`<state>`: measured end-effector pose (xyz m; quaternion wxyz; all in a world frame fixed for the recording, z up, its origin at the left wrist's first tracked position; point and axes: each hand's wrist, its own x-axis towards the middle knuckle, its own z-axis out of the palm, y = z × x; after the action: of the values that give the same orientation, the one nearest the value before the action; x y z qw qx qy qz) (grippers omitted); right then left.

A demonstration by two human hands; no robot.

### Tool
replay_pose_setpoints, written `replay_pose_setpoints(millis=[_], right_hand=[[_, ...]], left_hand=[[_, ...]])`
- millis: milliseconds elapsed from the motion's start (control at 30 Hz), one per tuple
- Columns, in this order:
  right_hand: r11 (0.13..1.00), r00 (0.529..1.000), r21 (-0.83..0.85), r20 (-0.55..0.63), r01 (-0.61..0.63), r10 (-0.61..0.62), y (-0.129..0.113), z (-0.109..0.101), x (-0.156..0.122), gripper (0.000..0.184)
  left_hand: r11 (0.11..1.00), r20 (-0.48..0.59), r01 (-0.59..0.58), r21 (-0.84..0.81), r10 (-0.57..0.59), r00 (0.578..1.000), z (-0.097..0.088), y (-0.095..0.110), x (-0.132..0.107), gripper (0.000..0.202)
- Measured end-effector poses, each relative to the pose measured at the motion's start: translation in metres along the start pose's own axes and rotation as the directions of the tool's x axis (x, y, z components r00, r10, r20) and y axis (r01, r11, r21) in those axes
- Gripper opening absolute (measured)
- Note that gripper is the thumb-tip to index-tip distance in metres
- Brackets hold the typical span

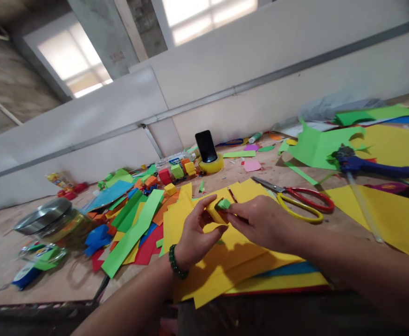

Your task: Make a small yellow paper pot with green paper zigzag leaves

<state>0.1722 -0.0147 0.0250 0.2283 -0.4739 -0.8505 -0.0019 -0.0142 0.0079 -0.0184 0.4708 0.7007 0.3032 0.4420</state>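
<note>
My left hand, with a green bead bracelet on the wrist, is closed round a small folded piece of yellow paper that looks like a little box. Facing it, my right hand pinches a small folded piece of green paper at the opening of the yellow one. The right fingertips partly cover the green piece. Beneath both hands lies a stack of yellow paper sheets. Scissors with red and yellow handles lie just beyond my right hand, blades part open.
A blue glue gun rests at the right among paper sheets. At the back, a phone stands in a yellow tape roll. Small folded paper cubes and green strips crowd the left, near a lidded jar.
</note>
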Motion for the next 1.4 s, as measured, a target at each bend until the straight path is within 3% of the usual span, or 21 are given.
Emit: replay_pose_setpoints(millis=[133, 300, 500, 667, 800, 1067, 1233, 1400], right_hand=[[0.999, 0.999, -0.004, 0.002, -0.053, 0.053, -0.005, 0.004, -0.002, 0.032], [0.995, 0.993, 0.006, 0.066, -0.096, 0.096, -0.007, 0.001, -0.001, 0.027], [0.989, 0.983, -0.038, 0.109, -0.143, 0.146, -0.003, -0.003, 0.003, 0.025], [0.98, 0.983, -0.098, 0.04, -0.174, 0.178, -0.003, -0.005, 0.0, 0.025], [0.99, 0.99, -0.032, 0.032, -0.138, 0.139, -0.004, -0.006, -0.001, 0.024], [0.973, 0.981, 0.193, 0.174, -0.124, 0.09, -0.002, -0.027, 0.001, 0.019], [0.897, 0.977, 0.409, 0.189, -0.167, 0.096, 0.001, -0.032, -0.001, 0.033], [0.885, 0.977, 0.42, 0.157, -0.2, 0.146, -0.004, -0.025, 0.0, 0.039]], left_hand=[[0.988, 0.068, -0.042, -0.147, 0.052, 0.996, -0.002, 0.005, -0.004, 0.056], [0.985, 0.0, 0.061, -0.16, -0.061, 0.998, -0.003, 0.009, -0.003, 0.062], [0.957, 0.087, 0.132, -0.259, -0.113, 0.99, -0.007, 0.007, 0.003, 0.041], [0.928, 0.117, 0.219, -0.302, -0.192, 0.974, -0.008, 0.005, 0.005, 0.042], [0.9, 0.137, 0.25, -0.356, -0.214, 0.967, -0.007, 0.006, 0.006, 0.048], [0.875, 0.161, 0.274, -0.399, -0.227, 0.96, -0.007, 0.004, 0.009, 0.048], [0.873, 0.132, 0.258, -0.415, -0.223, 0.966, -0.007, 0.0, 0.008, 0.051], [0.882, 0.175, 0.237, -0.408, -0.179, 0.968, -0.006, -0.001, 0.007, 0.049]])
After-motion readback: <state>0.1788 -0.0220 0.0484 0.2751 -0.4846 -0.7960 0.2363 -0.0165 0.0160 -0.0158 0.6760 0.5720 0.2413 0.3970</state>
